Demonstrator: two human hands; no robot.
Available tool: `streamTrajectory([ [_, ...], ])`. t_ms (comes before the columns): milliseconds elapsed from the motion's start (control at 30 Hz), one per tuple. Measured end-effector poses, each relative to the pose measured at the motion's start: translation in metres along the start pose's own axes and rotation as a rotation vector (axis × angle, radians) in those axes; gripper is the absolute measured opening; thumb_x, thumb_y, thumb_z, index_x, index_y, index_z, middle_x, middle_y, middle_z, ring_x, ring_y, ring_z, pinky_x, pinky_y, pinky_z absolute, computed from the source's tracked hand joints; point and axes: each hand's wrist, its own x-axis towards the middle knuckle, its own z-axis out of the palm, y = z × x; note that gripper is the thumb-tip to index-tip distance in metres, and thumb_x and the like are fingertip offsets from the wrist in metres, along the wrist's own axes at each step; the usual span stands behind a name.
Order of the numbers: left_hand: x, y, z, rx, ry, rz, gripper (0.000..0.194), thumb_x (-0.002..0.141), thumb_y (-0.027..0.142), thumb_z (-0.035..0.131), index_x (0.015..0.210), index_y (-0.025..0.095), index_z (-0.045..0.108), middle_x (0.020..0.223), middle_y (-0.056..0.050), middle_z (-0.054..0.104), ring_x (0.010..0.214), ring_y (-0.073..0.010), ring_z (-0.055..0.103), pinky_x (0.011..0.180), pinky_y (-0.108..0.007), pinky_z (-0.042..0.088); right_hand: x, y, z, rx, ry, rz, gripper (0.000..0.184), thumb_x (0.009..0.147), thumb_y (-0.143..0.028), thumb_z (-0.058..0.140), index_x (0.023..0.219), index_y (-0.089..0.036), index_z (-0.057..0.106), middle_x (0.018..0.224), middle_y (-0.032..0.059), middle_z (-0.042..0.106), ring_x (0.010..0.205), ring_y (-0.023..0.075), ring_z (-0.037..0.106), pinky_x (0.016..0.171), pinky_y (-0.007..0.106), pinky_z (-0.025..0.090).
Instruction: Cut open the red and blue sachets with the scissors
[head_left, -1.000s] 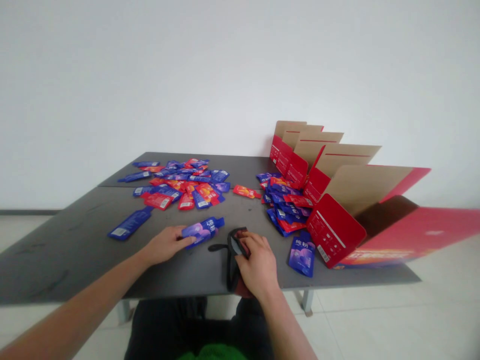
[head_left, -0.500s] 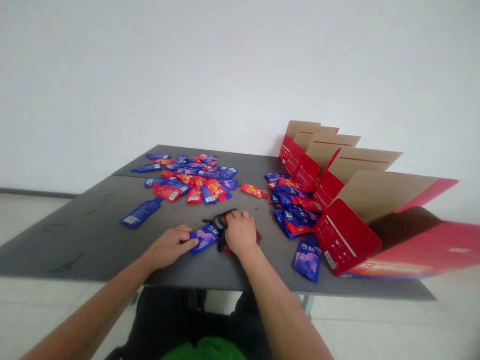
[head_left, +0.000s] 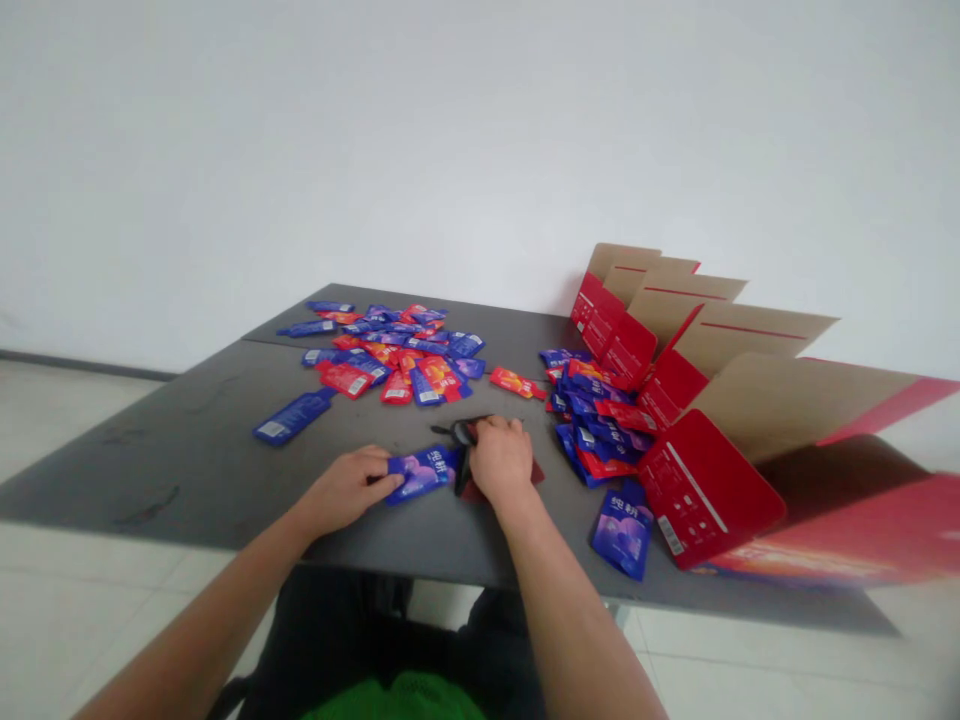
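Observation:
My left hand (head_left: 345, 488) rests on the table with its fingertips on a blue-and-purple sachet (head_left: 422, 473). Right beside that sachet, my right hand (head_left: 501, 462) lies closed over black-handled scissors (head_left: 461, 440), whose middle it mostly hides. A dark red sachet (head_left: 517, 477) sticks out from under my right hand. Two heaps of mixed blue and red sachets lie farther off, one (head_left: 390, 360) ahead and one (head_left: 592, 425) to the right. Single blue sachets lie apart, at left (head_left: 292, 417) and at right (head_left: 622, 528).
Open red cartons (head_left: 709, 490) with tan flaps stand in a row along the right of the dark grey table (head_left: 187, 460), and the nearest overhangs its edge. A white wall rises behind. The tiled floor shows past the left and front edges.
My right hand has moved forward on the table, bringing the scissors closer to the sachet under my left hand. The view has swung, shifting the table and cartons rightward.

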Motion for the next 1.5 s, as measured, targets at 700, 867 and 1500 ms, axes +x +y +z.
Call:
streamTrajectory([
  [700,-0.002,-0.014,0.008,0.003,0.047,-0.048,0.024,0.093,0.038,0.055,0.080,0.023,0.070,0.099,-0.004,0.074,0.096,-0.0235,0.068,0.088,-0.033,0.051,-0.034,-0.049,0.017,0.159,0.020,-0.314,0.021,0.098,-0.031,0.058,0.114,-0.025,0.069,0.126,0.0049,0.067,0.111,0.0255,0.053,0.089,0.037,0.045],
  [867,0.000,-0.007,0.003,0.081,0.026,-0.026,0.046,0.099,0.051,0.051,0.064,0.022,0.058,0.078,-0.002,0.067,0.081,-0.0198,0.064,0.075,-0.028,0.049,-0.007,-0.012,0.011,0.054,-0.028,-0.073,0.030,0.105,-0.029,0.043,0.108,-0.022,0.072,0.118,0.0110,0.069,0.108,0.0273,0.055,0.087,0.040,0.044],
  [1500,-0.001,-0.020,0.006,0.049,0.005,-0.050,0.047,0.097,0.059,0.052,0.072,0.023,0.068,0.094,-0.004,0.074,0.091,-0.0234,0.067,0.085,-0.030,0.049,-0.016,-0.022,0.005,0.086,0.078,-0.119,0.024,0.100,-0.033,0.054,0.114,-0.022,0.070,0.121,0.0103,0.067,0.109,0.0271,0.054,0.088,0.039,0.044],
])
